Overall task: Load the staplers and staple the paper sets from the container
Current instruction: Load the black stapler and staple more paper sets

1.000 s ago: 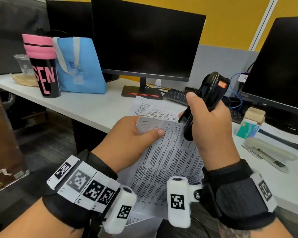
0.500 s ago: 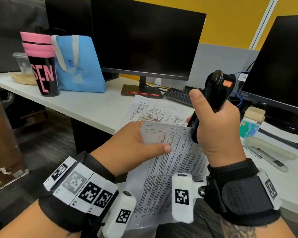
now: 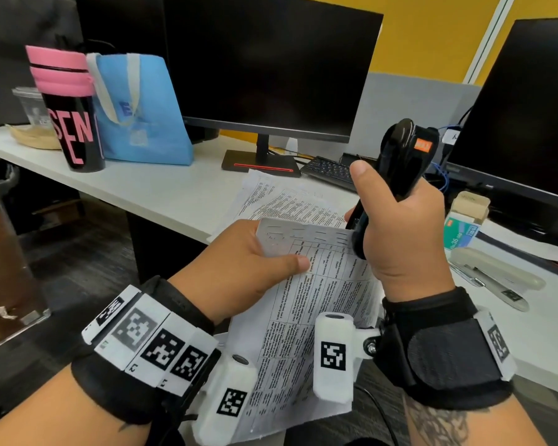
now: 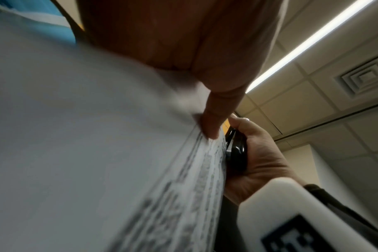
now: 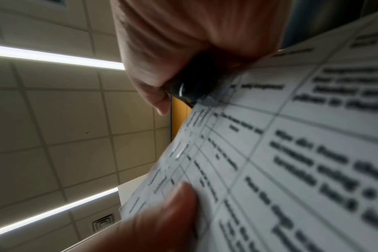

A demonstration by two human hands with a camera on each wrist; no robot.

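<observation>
Head view, left hand [image 3: 239, 268] pinching paper set [image 3: 319, 300], right hand [image 3: 400, 239] fingers wrapped around upright black stapler [image 3: 400, 165]

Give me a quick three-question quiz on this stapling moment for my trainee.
1. True or false: the black stapler lies on the desk.
2. Which hand pinches the paper set? A) left B) right
3. Fill in: the stapler's mouth sits at the set's top ____ corner, seen from the head camera.

Key: 1 false, the right hand grips it in the air; 2 A, the left hand; 3 right.
</observation>
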